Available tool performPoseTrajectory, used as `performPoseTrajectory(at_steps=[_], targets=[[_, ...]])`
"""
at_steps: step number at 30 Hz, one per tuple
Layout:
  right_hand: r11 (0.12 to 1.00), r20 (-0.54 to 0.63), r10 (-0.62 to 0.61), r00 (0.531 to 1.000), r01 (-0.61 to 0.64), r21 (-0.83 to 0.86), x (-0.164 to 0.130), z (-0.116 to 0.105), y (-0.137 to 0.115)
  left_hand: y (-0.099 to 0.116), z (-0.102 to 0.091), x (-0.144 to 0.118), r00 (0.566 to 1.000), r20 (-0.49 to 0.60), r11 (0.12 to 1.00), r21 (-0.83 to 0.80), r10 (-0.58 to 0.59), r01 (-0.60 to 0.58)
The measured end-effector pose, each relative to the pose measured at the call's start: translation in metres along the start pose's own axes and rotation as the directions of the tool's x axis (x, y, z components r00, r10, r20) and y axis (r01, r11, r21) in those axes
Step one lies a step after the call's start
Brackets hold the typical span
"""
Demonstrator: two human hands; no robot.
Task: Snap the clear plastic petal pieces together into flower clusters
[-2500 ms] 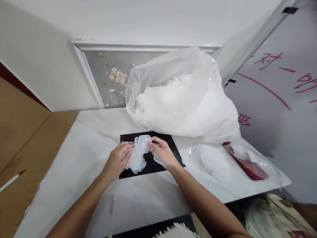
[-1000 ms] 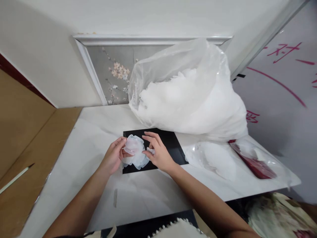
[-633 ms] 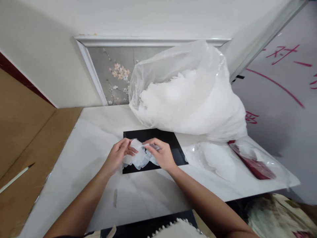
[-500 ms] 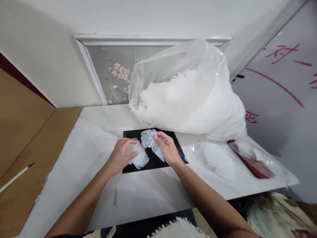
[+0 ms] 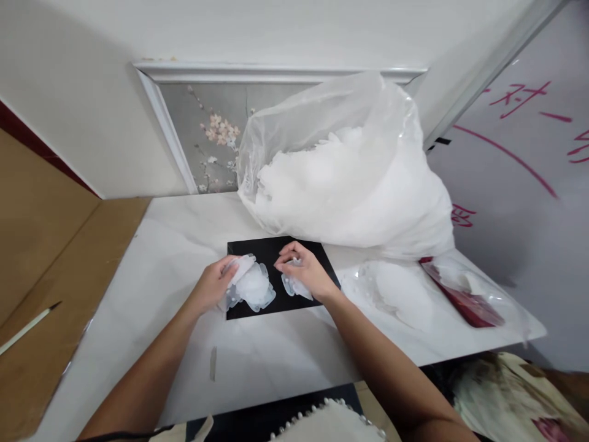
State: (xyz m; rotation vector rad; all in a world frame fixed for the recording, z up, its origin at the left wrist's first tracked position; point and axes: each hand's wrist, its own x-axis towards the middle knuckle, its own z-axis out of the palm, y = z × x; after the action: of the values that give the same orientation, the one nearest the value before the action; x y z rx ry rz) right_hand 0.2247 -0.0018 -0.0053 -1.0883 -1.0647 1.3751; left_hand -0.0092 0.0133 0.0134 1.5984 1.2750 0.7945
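My left hand (image 5: 212,283) is closed on a thin translucent plastic piece (image 5: 240,269), held tilted between thumb and fingers. Just beneath it lies a loose pile of similar clear, scalloped-edged pieces (image 5: 256,287) on a black mat (image 5: 258,247). My right hand (image 5: 304,265) hovers at the mat's right side with its fingers curled and pinched together. Under its palm and fingers sits a smaller heap of translucent pieces (image 5: 294,286), partly covered. Whatever the right fingertips may hold is too small or hidden to make out.
Behind the mat, a large clear plastic bag (image 5: 350,184) bulges with white translucent pieces. To the right lie more clear plastic (image 5: 396,294) and a dark red packet (image 5: 464,298) in clear wrap. A brush (image 5: 32,326) rests on cardboard at the left.
The flat piece that my right hand held over the mat has left that hand. A tilted piece now shows in my left hand. My right fingers have curled in above the smaller heap.
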Motion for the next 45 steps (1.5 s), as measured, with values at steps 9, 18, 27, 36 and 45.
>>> performPoseTrajectory(at_steps=[9, 18, 27, 36, 45], targets=[[0.905, 0.134, -0.203, 0.970, 0.238, -0.354, -0.003, 0.008, 0.006, 0.002, -0.005, 0.005, 0.975, -0.078, 0.848, -0.511, -0.207, 0.139], [0.882, 0.176, -0.323, 0.930, 0.363, -0.301, -0.011, 0.020, 0.002, 0.017, 0.008, -0.007, 0.994, 0.021, 0.902, -0.419, -0.111, 0.109], [0.997, -0.024, 0.035, 0.999, -0.033, 0.068, -0.005, 0.025, 0.007, 0.014, 0.010, -0.010, 0.985, 0.170, 0.975, -0.215, -0.025, 0.062], [0.856, 0.156, 0.224, 0.962, -0.271, 0.441, 0.002, 0.011, 0.005, 0.015, 0.003, -0.005, 0.983, 0.116, 0.885, -0.430, -0.143, 0.179], [0.815, 0.189, 0.204, 0.961, -0.274, 0.511, 0.006, 0.004, 0.009, 0.014, -0.002, -0.002, 0.966, 0.140, 0.793, -0.551, -0.219, 0.259]])
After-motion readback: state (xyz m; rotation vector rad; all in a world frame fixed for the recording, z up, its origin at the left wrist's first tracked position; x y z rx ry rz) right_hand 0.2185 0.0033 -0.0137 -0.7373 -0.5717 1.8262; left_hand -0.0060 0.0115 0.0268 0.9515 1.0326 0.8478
